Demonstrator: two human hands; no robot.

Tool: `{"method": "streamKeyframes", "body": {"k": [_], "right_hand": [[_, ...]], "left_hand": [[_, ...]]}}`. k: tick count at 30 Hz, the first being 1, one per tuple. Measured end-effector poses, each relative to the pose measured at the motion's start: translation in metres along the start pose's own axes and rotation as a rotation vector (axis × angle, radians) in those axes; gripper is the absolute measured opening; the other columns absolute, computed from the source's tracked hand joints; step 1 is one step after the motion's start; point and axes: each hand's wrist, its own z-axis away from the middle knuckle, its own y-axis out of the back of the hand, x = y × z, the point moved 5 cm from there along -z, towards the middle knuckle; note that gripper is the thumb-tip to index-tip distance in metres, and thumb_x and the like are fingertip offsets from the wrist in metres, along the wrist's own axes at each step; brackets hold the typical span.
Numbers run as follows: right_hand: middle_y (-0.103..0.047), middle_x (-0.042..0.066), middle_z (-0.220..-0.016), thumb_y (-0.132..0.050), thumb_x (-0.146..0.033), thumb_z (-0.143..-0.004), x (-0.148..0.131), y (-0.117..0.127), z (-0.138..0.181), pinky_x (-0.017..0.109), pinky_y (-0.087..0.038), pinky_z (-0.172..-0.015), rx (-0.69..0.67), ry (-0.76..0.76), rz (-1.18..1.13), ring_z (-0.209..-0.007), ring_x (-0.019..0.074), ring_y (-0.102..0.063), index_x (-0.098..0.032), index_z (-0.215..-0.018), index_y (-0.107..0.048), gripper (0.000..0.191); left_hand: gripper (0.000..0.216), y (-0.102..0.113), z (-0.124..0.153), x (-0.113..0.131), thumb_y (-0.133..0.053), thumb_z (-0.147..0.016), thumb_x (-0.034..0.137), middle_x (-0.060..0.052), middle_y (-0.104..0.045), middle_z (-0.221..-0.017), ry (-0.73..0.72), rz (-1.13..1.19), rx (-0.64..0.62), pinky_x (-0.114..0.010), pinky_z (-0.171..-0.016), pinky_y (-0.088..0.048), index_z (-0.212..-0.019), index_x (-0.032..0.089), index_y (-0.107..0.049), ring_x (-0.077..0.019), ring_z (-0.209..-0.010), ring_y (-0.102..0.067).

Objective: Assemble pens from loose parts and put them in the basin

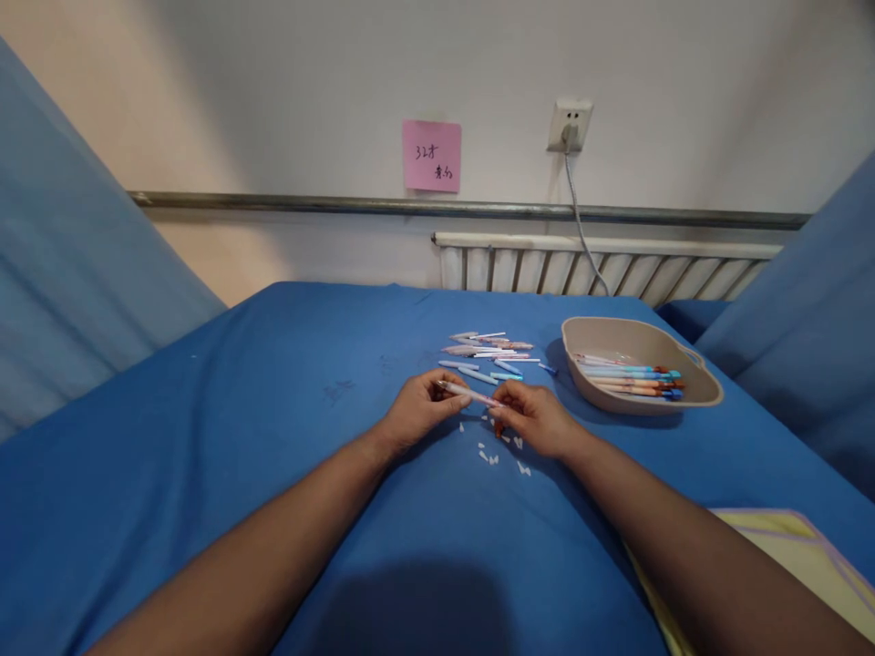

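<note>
My left hand (pixel 418 410) and my right hand (pixel 537 417) meet over a blue table (pixel 273 428). Both pinch the same slim pink and white pen (pixel 470 394), the left at its white end, the right at its pink end. My right hand also holds a small orange piece (pixel 499 426) under its fingers. Several tiny white caps (pixel 492 454) lie on the cloth just below the hands. Beyond the hands lies a loose heap of pens and pen parts (pixel 488 353).
A beige oval tray (pixel 639 342) holding several finished pens (pixel 633 376) stands to the right. A radiator (pixel 602 269), a wall socket with cable (pixel 569 126) and a pink note (pixel 431 156) are behind. Yellow cloth (pixel 786 547) lies at the near right.
</note>
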Motion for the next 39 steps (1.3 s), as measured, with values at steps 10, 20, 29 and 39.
{"method": "streamKeyframes", "body": {"k": [10,20,29,39], "right_hand": [[-0.064,0.001,-0.079,-0.064,-0.029,-0.073,0.0,0.014,-0.004,0.027,-0.048,-0.063,0.268,0.007,-0.081,-0.068,0.0145,-0.062,-0.02,-0.092,-0.054,0.023],[-0.064,0.004,-0.088,-0.055,-0.025,-0.084,-0.021,0.019,-0.002,0.03,-0.046,-0.075,0.236,0.211,0.311,-0.083,0.0168,-0.06,-0.021,-0.092,-0.061,0.011],[-0.064,0.007,-0.093,-0.046,-0.026,-0.092,-0.05,0.022,0.002,0.033,-0.04,-0.079,0.101,0.266,0.783,-0.09,0.0194,-0.057,-0.021,-0.102,-0.062,0.019],[-0.064,0.008,-0.094,-0.051,-0.034,-0.087,0.002,0.196,0.011,0.031,-0.039,-0.075,0.159,-0.157,1.246,-0.091,0.0223,-0.056,-0.024,-0.101,-0.069,0.025]], "left_hand": [[0.029,0.008,-0.005,-0.008,-0.074,-0.061,0.032,0.0,-0.057,-0.066,0.044,-0.045,0.018,-0.02,-0.052,-0.036,-0.078,0.012,-0.061,-0.0082,-0.056,-0.047],[0.029,0.008,-0.006,-0.007,-0.071,-0.064,0.037,-0.001,-0.06,-0.067,0.052,-0.096,0.023,-0.021,-0.052,-0.038,-0.078,0.013,-0.063,-0.0105,-0.059,-0.05],[0.037,-0.008,-0.003,-0.003,-0.071,-0.066,0.038,-0.002,-0.061,-0.076,0.042,-0.027,-0.093,-0.024,-0.058,-0.042,-0.092,0.014,-0.059,-0.012,-0.064,-0.054],[0.038,-0.003,-0.012,-0.016,-0.068,-0.067,0.041,-0.001,-0.06,-0.069,0.069,0.024,-0.033,-0.023,-0.051,-0.042,-0.091,0.013,-0.057,-0.0109,-0.055,-0.054]]}}
